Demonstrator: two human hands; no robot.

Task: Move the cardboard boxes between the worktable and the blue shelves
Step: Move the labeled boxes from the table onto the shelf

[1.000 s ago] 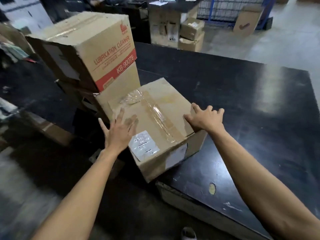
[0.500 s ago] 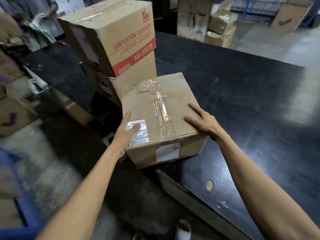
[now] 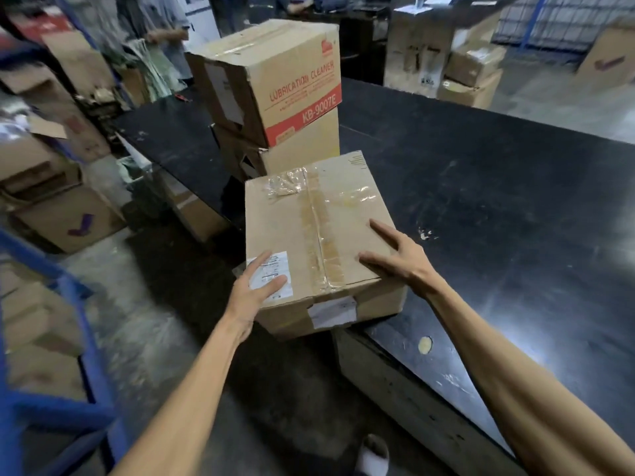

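Overhanging the worktable (image 3: 481, 207) corner, the taped cardboard box (image 3: 319, 242) lies lengthwise away under both flat, open hands—left hand (image 3: 256, 286), right hand (image 3: 398, 259)—gripping nothing.

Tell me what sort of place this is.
Probably a warehouse or packing room: taped cardboard boxes are stacked on a big black worktable, more cartons sit in blue shelves, and the floor is bare concrete.
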